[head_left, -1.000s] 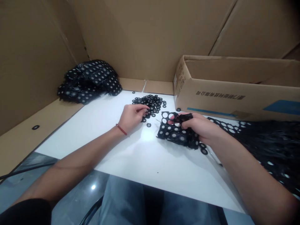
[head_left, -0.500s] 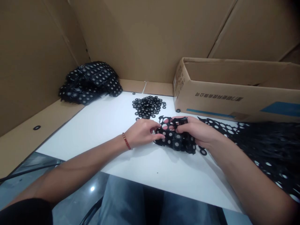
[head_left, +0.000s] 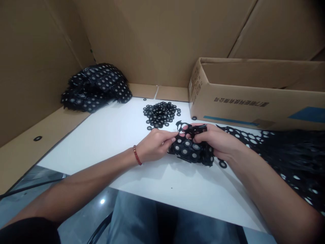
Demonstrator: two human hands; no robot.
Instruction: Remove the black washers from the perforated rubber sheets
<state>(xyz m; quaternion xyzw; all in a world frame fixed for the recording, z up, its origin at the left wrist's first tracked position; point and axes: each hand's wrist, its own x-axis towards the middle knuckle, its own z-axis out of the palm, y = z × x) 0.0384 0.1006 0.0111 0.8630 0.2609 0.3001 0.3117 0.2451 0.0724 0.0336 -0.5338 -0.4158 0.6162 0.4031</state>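
Between my hands is a black rubber sheet (head_left: 186,150) patterned with round rings, its upper part torn into open holes. My left hand (head_left: 157,144) pinches its left edge between thumb and forefinger. From the right, my right hand (head_left: 215,139) grips the bunched upper part, with thumb in front and fingertips behind. A single black ring (head_left: 222,164) lies on the table just below my right wrist. Beyond the sheet sits a loose pile of black rings (head_left: 161,113).
Another heap of ring-patterned black sheets (head_left: 98,86) stands at the back left. An open cardboard box (head_left: 236,101) is at the back right. Perforated black scrap sheet (head_left: 291,159) spreads beside my right forearm. Cardboard walls enclose the white table (head_left: 101,142). One stray ring (head_left: 38,138) lies far left.
My left fingers have moved up along the sheet's left edge and closed on it. The perforated upper part is now folded and bunched more. My right hand keeps its grip.
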